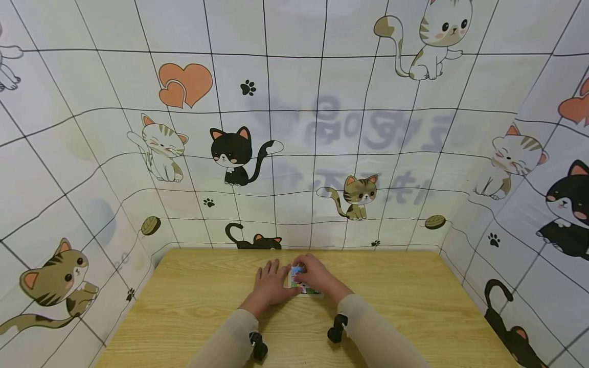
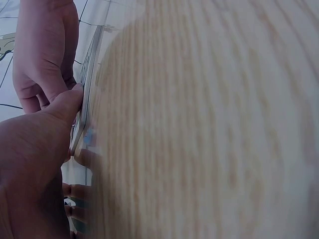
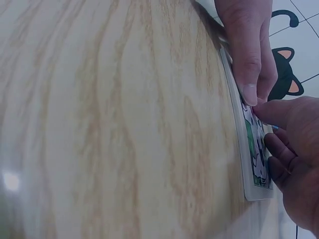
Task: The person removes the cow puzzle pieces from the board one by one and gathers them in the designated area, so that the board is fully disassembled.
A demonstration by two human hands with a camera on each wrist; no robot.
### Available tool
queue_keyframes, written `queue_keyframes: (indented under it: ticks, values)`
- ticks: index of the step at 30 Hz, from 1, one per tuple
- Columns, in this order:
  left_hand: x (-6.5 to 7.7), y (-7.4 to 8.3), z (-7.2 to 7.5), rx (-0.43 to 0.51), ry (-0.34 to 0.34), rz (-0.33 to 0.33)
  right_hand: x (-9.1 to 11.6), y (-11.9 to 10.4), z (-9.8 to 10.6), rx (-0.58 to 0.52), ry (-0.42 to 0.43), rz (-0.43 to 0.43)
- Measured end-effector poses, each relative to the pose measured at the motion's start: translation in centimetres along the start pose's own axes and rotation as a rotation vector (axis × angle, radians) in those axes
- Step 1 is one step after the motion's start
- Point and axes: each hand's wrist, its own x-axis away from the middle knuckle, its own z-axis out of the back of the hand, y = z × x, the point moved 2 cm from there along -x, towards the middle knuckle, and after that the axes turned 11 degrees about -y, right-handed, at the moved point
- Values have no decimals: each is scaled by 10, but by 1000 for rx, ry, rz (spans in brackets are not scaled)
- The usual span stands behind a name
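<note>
Cat-printed walls [image 1: 294,76] flank your table [image 1: 184,306]. Your left hand [image 1: 272,286] spreads its fingers, thumb touching the picture panel [image 3: 253,149] on the table; your right hand [image 1: 318,273] bends over it, whether pinching anything I can't tell.

Nothing can be read with certainty. On the white, black-gridded cloth wall [image 1: 294,76] behind the far edge of the pale wooden desk [image 1: 184,306], a pale grey-violet upper row of mirror-reversed characters [image 1: 384,130] shows, blurred, with one rounded mark like a zero. A fainter lower row [image 1: 404,188] lies beneath it, nearer that edge, its strokes equally illegible.
</note>
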Motion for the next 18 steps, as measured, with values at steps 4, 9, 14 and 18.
queue_keyframes:
  ticks: [4,9,14,18]
  values:
    - [2,2,3,21,9,-7,2,1,2,8,-9,0]
    - [1,2,0,19,0,-1,3,1,6,33,-45,-15]
    - [4,4,4,24,12,-10,3,2,7,131,-43,8]
    - [7,6,7,3,4,-3,5,1,6,227,-13,34]
